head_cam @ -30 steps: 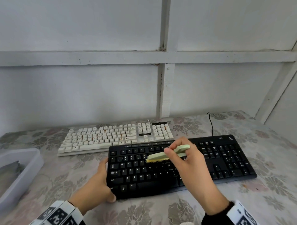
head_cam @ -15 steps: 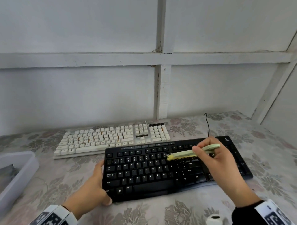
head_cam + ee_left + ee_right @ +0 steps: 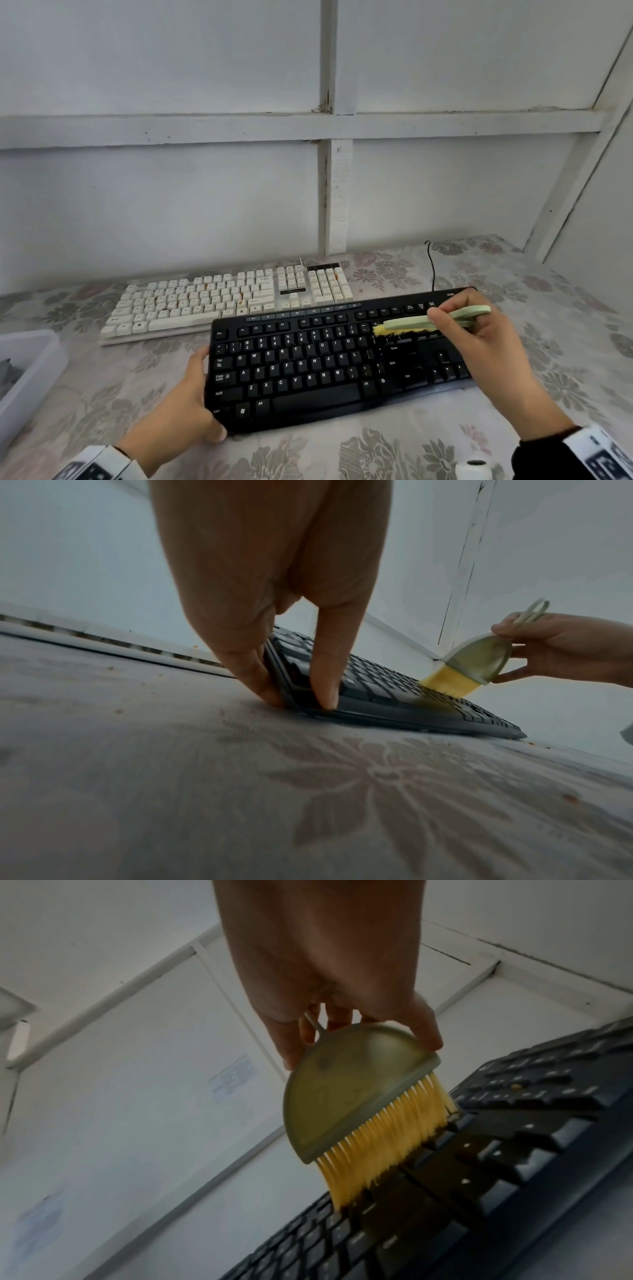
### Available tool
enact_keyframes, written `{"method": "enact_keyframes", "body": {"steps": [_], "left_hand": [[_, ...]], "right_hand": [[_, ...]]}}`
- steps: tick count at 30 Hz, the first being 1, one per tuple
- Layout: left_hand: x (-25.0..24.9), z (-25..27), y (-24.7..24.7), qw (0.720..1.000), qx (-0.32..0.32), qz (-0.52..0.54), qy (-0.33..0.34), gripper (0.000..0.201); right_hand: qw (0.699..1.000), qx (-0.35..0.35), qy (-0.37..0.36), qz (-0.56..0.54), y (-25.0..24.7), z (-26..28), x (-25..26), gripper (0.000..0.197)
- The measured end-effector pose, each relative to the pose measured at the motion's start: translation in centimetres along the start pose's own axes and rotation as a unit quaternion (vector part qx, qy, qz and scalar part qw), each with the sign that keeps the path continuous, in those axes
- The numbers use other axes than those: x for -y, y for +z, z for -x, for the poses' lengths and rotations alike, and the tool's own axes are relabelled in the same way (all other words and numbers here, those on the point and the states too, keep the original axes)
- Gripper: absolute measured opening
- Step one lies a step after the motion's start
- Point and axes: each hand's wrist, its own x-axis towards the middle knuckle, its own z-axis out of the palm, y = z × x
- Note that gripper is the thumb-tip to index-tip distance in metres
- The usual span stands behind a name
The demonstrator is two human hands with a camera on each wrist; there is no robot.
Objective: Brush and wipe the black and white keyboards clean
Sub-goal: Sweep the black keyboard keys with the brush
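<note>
- Brushing step: right hand (image 3: 479, 346) pinches green brush (image 3: 428, 322), bristles on the black keyboard (image 3: 308, 370), right of Enter.
- Left hand (image 3: 185, 407) grips its left edge on the counter (image 3: 428, 442).
- White keyboard (image 3: 226, 301) lies behind.
- Next, probably: sweep remaining keys rightward.

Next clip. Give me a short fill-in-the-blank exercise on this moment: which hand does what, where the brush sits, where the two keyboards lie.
1. The right hand holds a green brush whose bristles are ____ in colour.
2. The bristles touch the ____ keyboard.
3. The left hand grips that keyboard at its ____ end.
4. The white keyboard lies between the black one and the ____.

Missing words: yellow; black; left; wall
</note>
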Motion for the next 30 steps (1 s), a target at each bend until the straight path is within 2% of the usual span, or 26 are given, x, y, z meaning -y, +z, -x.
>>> {"method": "enact_keyframes", "body": {"steps": [6,9,13,17,20,24,26,30], "left_hand": [[0.1,0.0,0.0,1.0,-0.005,0.0,0.009,0.12],[0.1,0.0,0.0,1.0,-0.006,-0.012,0.011,0.119],[0.0,0.0,0.0,1.0,-0.006,-0.012,0.013,0.118],[-0.3,0.1,0.1,0.999,-0.008,-0.037,0.011,0.115],[-0.6,0.3,0.1,1.0,-0.004,-0.026,0.011,0.117],[-0.9,0.6,0.1,1.0,0.006,-0.025,0.011,0.119],[-0.8,0.7,0.1,1.0,0.008,-0.029,0.005,0.12],[-0.8,0.7,0.0,0.999,0.013,-0.036,-0.001,0.125]], "right_hand": [[0.99,-0.054,-0.01,0.127,-1.7,-1.0,-1.0,0.02],[0.991,-0.093,-0.002,0.093,-2.6,-1.5,-0.6,0.016],[0.997,-0.071,0.006,0.001,-3.3,-1.7,-1.4,0.012],[0.999,-0.04,0.009,0.02,-4.9,-2.0,-2.8,0.012],[0.998,-0.023,0.003,0.064,-6.9,-2.5,-3.5,0.024],[0.993,-0.058,0.007,0.1,-9.3,-3.5,-3.2,0.01],[0.995,-0.071,0.004,0.074,-10.0,-3.7,-2.8,0.022],[0.995,-0.051,0.026,0.081,-10.1,-3.3,-2.6,0.069]]}}
